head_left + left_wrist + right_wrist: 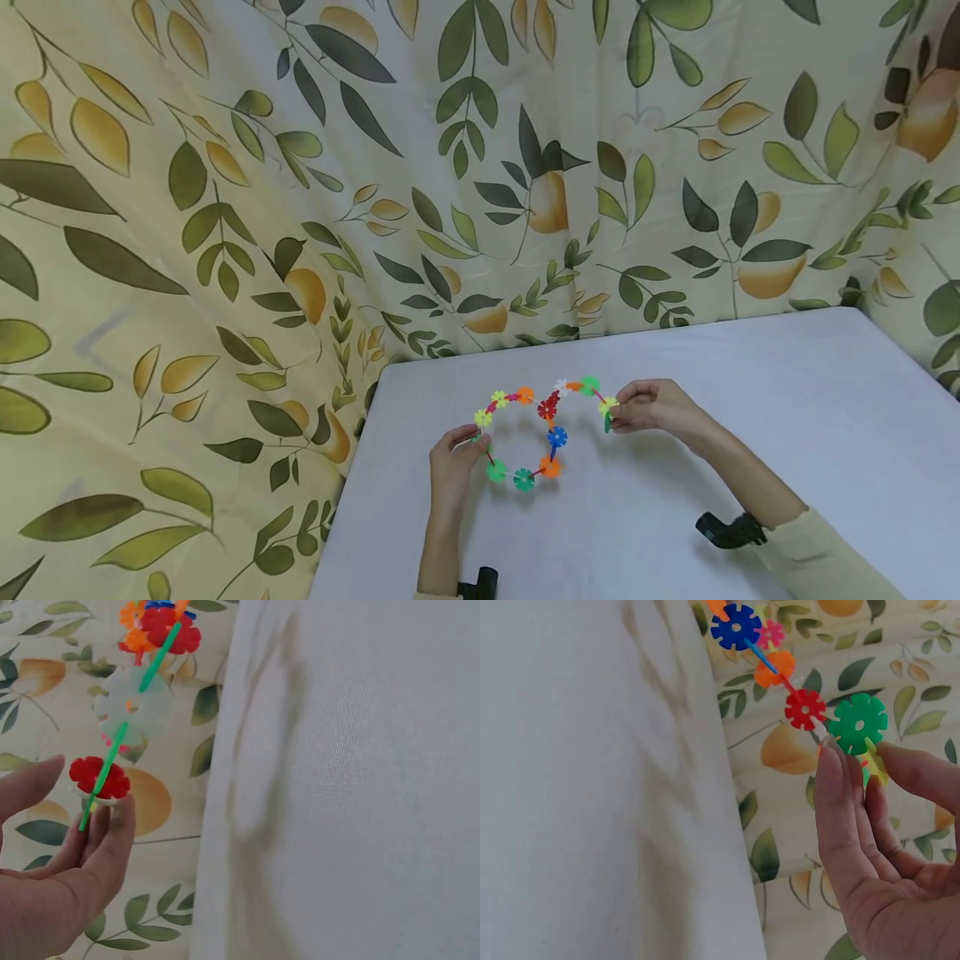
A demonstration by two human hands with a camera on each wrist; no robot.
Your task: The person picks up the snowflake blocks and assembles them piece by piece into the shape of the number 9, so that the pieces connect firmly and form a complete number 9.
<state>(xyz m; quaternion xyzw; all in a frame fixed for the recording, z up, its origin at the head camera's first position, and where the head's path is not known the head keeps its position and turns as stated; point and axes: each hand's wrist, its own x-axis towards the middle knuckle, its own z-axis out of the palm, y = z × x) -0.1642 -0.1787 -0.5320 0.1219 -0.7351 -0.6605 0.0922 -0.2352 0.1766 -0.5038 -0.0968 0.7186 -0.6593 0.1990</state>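
Observation:
A chain of interlocking plastic snowflake discs [557,437] is held up above the table, a closed ring at the left and a curved arm joined on its right. My left hand [452,471] holds the ring's left side, by a red disc [100,778] and a green one seen edge-on. My right hand [660,410] pinches the arm's free end, with a green disc [859,724] between thumb and fingers. Beside that, a red disc [805,709] and a blue disc [736,628] run up the chain. The fingers partly hide the discs at both grips.
A white-covered table [600,533] lies beneath, with the chain's shadow on it. Leaf-and-fruit patterned curtains [480,167] hang behind and at the left. Dark camera mounts sit at the right wrist [729,530] and the left wrist [480,583].

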